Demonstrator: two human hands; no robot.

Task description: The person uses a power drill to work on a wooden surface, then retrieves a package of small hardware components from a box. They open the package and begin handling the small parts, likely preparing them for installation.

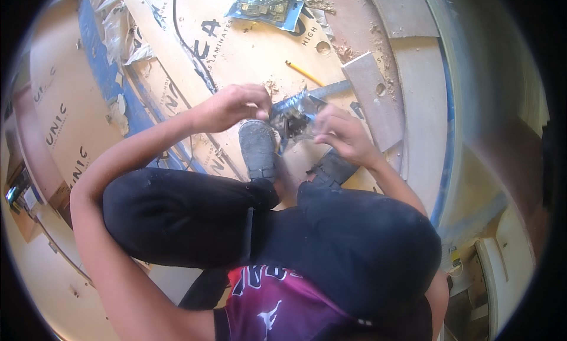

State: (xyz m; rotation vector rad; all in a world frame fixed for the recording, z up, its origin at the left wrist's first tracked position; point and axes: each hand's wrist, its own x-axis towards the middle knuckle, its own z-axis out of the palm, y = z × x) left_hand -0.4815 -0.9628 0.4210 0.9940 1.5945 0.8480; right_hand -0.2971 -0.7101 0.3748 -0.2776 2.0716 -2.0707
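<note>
While both hands work over the knees: a person squats on a laminate sheet (pixel 248 45) laid on the floor, feet in dark sandals.
Left hand (pixel 233 106): fingers pinched on the left edge of a small clear plastic packet (pixel 294 116), which looks to hold dark metal fittings.
Right hand (pixel 342 134): closed on the packet's right side, thumb and fingers gripping its edge.
Packet's place: held up between the two hands, just above the left sandal (pixel 258 147), clear of the floor.
Step in hand: by my judgement, pulling the packet open or picking a fitting out of it.
Next move calls for: a steady grip on both edges, so the small parts do not spill.
Nearby: a yellow pencil (pixel 304 72), a grey board with a hole (pixel 373 93), a second, larger packet (pixel 267 4) well apart at the top, and sawdust.
</note>
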